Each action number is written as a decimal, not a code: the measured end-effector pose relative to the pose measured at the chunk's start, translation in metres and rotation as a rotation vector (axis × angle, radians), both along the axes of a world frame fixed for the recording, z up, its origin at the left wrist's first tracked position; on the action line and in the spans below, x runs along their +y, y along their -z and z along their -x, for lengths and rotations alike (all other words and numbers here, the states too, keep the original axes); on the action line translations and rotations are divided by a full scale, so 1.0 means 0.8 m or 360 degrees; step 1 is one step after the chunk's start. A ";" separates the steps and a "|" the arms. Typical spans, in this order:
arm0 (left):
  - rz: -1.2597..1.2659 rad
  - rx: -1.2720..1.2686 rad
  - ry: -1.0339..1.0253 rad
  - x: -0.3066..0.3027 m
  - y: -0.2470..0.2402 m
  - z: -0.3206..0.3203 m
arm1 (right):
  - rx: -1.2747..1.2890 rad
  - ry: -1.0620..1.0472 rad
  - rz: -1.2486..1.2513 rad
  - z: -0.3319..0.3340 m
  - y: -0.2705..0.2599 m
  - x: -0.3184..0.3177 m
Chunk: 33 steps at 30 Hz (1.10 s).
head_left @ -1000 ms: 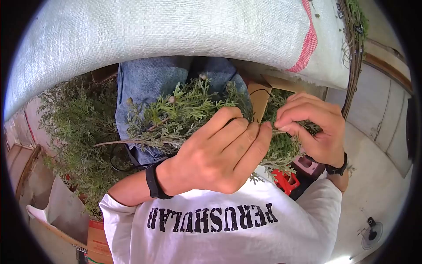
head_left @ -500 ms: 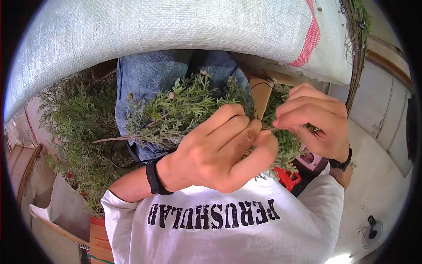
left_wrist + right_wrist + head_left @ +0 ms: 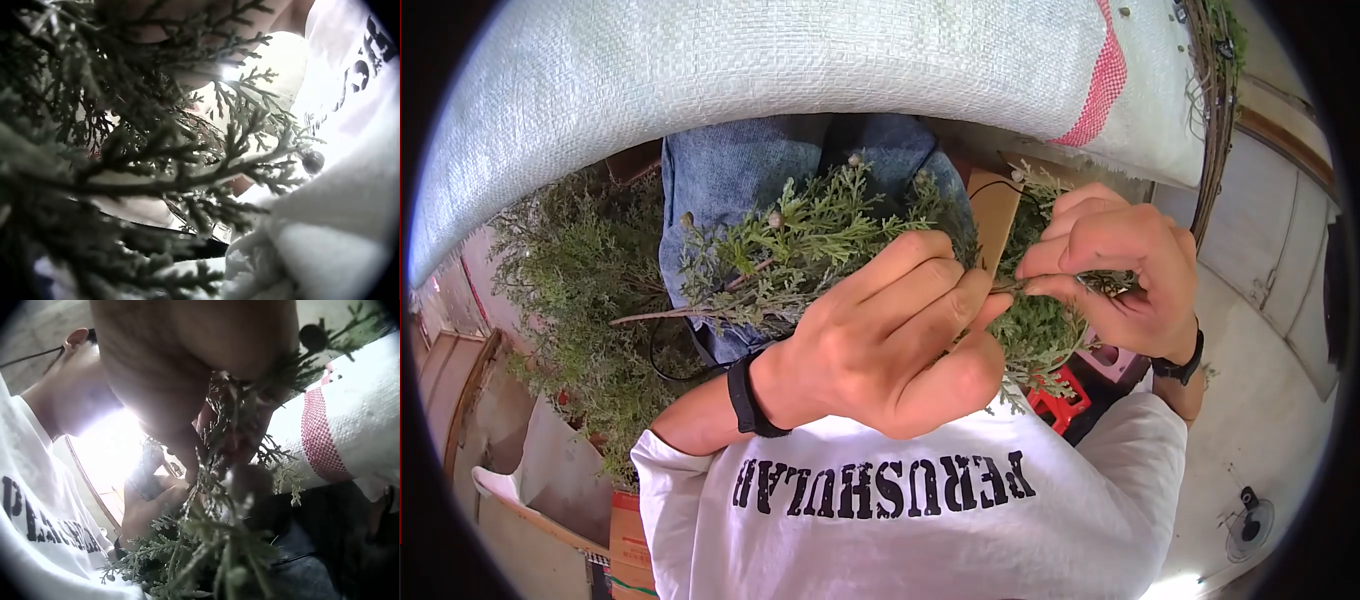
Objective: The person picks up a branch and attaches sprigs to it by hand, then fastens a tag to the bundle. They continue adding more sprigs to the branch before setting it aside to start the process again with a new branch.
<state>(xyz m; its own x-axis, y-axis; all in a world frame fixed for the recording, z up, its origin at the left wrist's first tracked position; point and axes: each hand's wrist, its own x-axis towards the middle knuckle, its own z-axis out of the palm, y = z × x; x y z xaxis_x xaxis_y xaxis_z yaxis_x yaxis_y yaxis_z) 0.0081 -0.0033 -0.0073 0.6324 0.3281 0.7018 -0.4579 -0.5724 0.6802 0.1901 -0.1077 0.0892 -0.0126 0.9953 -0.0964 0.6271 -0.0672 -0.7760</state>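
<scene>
Leafy green sprigs (image 3: 800, 235) with small round cones lie over the jeans in the head view. My left hand (image 3: 880, 340) grips their stems, knuckles up, its fingers curled and partly hiding them. Just to the right, my right hand (image 3: 1125, 270) pinches a thin stem between thumb and curled fingers, nearly touching the left fingertips. Blurred foliage (image 3: 219, 169) with one round cone (image 3: 312, 162) fills much of the left wrist view. Seen from the right wrist, the right hand (image 3: 206, 356) is above more foliage (image 3: 212, 550); its contact point is partly covered.
A white woven sack (image 3: 800, 70) with a red stripe spans the top. Bushy greenery (image 3: 580, 290) stands at the left, above a cardboard box (image 3: 632, 540). Twiggy stems (image 3: 1215, 150) hang at the right. A red plastic object (image 3: 1058, 400) and a fan (image 3: 1250, 525) are lower right.
The left hand's forefinger and thumb have shifted and bent, moving slightly left. The right hand has turned, with its fingers curling more, and sits slightly farther right. Both remain at the stems.
</scene>
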 end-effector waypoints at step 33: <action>0.0682 -0.0159 -0.1398 0.129 -0.136 0.188 | -0.0185 0.0504 -0.0871 0.000 -0.102 0.111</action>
